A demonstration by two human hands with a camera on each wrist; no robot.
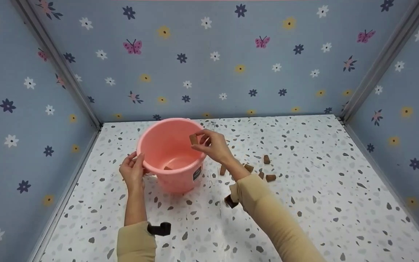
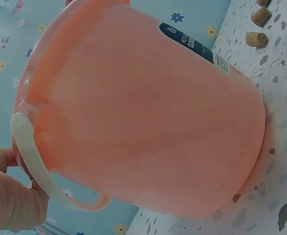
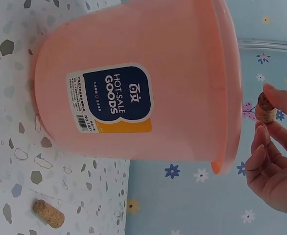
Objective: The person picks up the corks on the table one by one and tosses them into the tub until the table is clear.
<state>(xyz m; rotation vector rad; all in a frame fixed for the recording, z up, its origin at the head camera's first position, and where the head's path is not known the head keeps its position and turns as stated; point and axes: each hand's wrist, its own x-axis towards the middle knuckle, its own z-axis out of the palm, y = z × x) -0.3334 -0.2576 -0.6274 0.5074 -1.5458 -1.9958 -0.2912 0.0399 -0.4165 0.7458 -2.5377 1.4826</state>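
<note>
A pink bucket (image 1: 180, 182) stands on the speckled surface, its mouth facing the head camera. My left hand (image 1: 133, 171) grips the rim at its left side; in the left wrist view the left hand (image 2: 16, 196) is beside the bucket's white handle (image 2: 35, 161). Between thumb and fingertips my right hand (image 1: 213, 145) pinches a cork (image 1: 194, 139), over the right part of the bucket's mouth. The right wrist view shows that cork (image 3: 266, 108) in the right hand (image 3: 278, 147), above the rim. Inside the bucket lies a brown piece (image 1: 167, 168), partly hidden by the rim.
Several corks lie on the speckled surface (image 1: 322, 203) to the right of the bucket, among them one cork (image 1: 266, 159) farther back and another (image 1: 271, 178) nearer. Some are close to my right forearm. Patterned blue walls (image 1: 209, 58) stand behind and at both sides.
</note>
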